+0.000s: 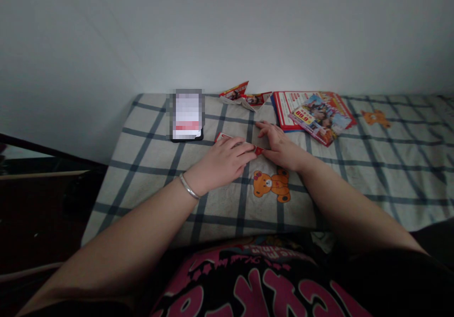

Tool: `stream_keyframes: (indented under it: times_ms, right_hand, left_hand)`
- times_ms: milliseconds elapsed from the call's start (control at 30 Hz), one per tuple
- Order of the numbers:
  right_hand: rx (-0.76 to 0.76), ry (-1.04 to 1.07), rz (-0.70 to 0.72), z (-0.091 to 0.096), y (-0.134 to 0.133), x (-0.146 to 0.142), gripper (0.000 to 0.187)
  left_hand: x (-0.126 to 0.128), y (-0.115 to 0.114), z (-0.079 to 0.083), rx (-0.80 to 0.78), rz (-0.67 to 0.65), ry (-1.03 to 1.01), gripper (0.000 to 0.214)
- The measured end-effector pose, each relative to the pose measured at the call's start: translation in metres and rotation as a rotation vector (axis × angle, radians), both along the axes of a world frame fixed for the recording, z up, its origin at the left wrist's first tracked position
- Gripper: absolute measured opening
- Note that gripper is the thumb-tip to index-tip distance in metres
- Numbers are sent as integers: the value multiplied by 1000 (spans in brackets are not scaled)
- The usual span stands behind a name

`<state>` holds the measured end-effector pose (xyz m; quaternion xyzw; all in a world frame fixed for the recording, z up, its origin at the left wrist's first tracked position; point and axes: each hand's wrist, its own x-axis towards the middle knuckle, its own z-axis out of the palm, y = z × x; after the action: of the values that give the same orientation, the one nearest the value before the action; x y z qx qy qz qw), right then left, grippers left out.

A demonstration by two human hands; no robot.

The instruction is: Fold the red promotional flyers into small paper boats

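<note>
2 bare forearms reach forward from the lower corners of the view, slanting inward so that the hands nearly meet over a checked cloth (152, 165). The left hand (227, 163) lies palm down, its wrist fairly straight and ringed by a silver bangle (189, 187), with its fingers stretched rightward, close together and slightly bent. It rests across a folded paper strip (259, 151), covering most of it; the white-and-red upper edge shows beyond the knuckles and a red end shows past the fingertips. Its thumb is hidden, so I cannot tell whether it pinches the paper or only presses it.

The right hand (283, 149) comes in from the other side, turned inward at the wrist. Its thumb and fingers are spread apart, the thumb pointing left at the strip's red end and seeming to touch it, the fingers reaching up and left over the cloth.

Just below the strip is a printed orange bear (272, 185). Beyond the hands, near the wall (227, 33), are folded red papers (253, 100) with raised points. To their right is a stack of leaflets (319, 116), 1 lying askew on top; a phone (187, 113) with its screen blurred lies to their left.
</note>
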<state>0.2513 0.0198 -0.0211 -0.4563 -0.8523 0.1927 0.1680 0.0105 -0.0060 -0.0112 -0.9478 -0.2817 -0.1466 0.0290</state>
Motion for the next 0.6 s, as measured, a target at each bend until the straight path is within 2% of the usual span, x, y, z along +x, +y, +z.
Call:
stream_keyframes:
  times_ms: [200,600]
  right_hand:
    - [-31,41,33,1,5,7,40]
    - [-22,31,79,3,7,14,43]
  left_hand:
    - [-3,1,0,9,-21,-6,33]
    - [-6,2,-3,-5,-30,-16,32]
